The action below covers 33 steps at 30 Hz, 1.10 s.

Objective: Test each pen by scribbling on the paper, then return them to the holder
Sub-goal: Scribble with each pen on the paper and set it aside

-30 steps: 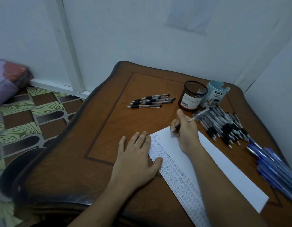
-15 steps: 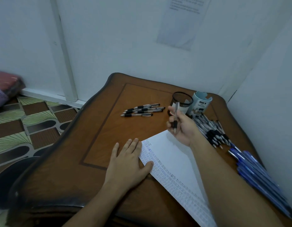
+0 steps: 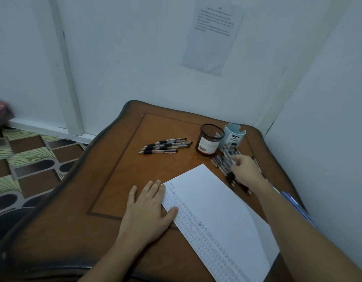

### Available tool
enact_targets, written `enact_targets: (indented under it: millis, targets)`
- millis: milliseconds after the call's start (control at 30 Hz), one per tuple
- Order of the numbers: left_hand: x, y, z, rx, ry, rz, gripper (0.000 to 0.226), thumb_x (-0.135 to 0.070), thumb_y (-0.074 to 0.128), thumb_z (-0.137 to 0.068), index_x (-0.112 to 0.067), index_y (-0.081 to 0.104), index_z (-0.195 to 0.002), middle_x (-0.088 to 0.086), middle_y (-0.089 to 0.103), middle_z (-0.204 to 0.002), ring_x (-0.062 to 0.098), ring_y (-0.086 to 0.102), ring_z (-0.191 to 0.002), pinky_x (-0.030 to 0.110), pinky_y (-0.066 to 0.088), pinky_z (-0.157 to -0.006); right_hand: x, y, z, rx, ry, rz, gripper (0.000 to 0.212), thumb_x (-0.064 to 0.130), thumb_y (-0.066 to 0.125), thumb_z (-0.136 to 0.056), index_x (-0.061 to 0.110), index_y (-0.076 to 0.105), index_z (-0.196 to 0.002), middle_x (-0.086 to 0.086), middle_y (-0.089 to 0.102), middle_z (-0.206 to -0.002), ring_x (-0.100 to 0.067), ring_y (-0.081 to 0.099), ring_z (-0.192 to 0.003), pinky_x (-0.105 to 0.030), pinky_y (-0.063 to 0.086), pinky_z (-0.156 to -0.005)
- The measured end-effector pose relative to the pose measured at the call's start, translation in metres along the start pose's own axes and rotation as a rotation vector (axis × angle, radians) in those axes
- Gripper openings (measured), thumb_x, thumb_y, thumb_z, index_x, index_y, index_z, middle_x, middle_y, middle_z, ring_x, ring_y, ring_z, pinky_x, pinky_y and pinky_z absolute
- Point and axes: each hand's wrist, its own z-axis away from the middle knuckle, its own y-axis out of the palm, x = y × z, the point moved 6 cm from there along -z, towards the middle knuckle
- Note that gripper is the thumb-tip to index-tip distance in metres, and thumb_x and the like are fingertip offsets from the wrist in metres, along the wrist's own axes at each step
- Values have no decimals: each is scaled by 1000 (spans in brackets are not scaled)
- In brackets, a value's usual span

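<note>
Reaching into the loose pile of pens (image 3: 222, 165) at 2 o'clock, your right hand (image 3: 246, 169) has its fingers curled down among the barrels; whether they have one pinched cannot be told. Take a single pen off the top rather than tugging at a buried one, or the others will likely roll toward the edge.

Your left hand (image 3: 149, 208) lies flat with straight fingers and holds nothing. Its thumb and fingertips press the left edge of the paper (image 3: 216, 204); that pressure should stop the sheet skidding as you scribble. The paper runs slantwise from the centre toward 5 o'clock, with rows of small marks down its left strip and the rest blank.

The black mesh holder (image 3: 209, 139) stands at 1 o'clock, just beside a pale blue cup (image 3: 234, 137), and no pens stick out of either. Four pens (image 3: 166, 146) lie together at 12 o'clock, and blue pens (image 3: 294, 204) lie at 3 o'clock.

The desk (image 3: 115, 180) is dark brown wood with an inlaid border, set into a corner of pale walls. A printed sheet (image 3: 212, 37) hangs above it, and patterned floor tiles (image 3: 29, 159) show at 9 o'clock.
</note>
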Motion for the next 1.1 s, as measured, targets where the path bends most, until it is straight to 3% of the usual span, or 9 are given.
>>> enact_targets:
  millis: [67,100,233,333,467,633,767,900,1100]
  targets:
    - [1,1,0,-3,-3,11,99,-74,-6,-70,-29,18,-155,-12,8,-164,6,0,-150,41,-10,-117,-5,-16,-6,-125,-8,90,48,-3,51,-96,9,52,-142,-12,57,-138,-28,56,-118,-38,47,-98]
    - [1,2,0,-3,-3,12,99,-74,-6,-70,-29,18,-155,-12,8,-164,6,0,-150,40,-10,-117,-7,-22,-9,-174,-9,94,48,-4,51,-96,9,52,-142,-12,55,-141,-29,53,-125,-39,44,-103]
    - [2,2,-1,-30,-4,29,97,-74,-2,-73,-28,22,-155,-11,11,-164,6,3,-150,40,-10,-117,-20,-28,-25,-228,-10,151,40,4,53,-100,8,54,-140,-13,57,-139,-29,55,-123,-38,45,-101]
    - [2,2,-1,-21,-7,15,96,-74,-5,-73,-29,19,-155,-11,6,-164,5,0,-150,41,-9,-118,-24,-19,-34,-181,-30,255,36,10,55,-99,7,59,-134,-14,65,-126,-26,57,-104,-36,47,-88]
    - [1,2,-1,-21,-7,0,95,-73,-7,-74,-29,15,-156,-12,3,-164,5,-2,-150,40,-12,-117,7,-5,-33,-334,-240,470,28,14,54,-99,10,67,-122,-13,66,-117,-29,54,-107,-39,43,-88]
    - [2,3,-1,-10,-1,-12,95,-72,-10,-75,-29,12,-156,-12,3,-164,5,-4,-150,39,-15,-115,71,71,-29,64,-529,251,30,3,55,-97,7,68,-123,-8,65,-128,-23,56,-122,-30,39,-104]
    - [3,3,0,-7,4,3,93,-71,-7,-77,-28,13,-156,-12,4,-164,5,-4,-149,41,-11,-118,94,112,-39,218,-403,11,45,6,57,-97,22,57,-139,-1,51,-147,-19,45,-137,-38,36,-115]
    - [3,3,-1,-2,12,-2,92,-71,-7,-78,-27,13,-156,-11,4,-164,6,-3,-150,42,-11,-118,94,126,-55,229,-356,6,38,17,64,-95,23,62,-133,0,60,-137,-18,53,-127,-41,43,-111]
    - [2,4,-1,3,16,-12,91,-70,-6,-78,-27,11,-156,-10,3,-164,7,-4,-150,43,-10,-118,95,130,-53,211,-437,165,6,28,70,-92,26,68,-97,1,58,-106,-21,54,-108,-37,47,-92]
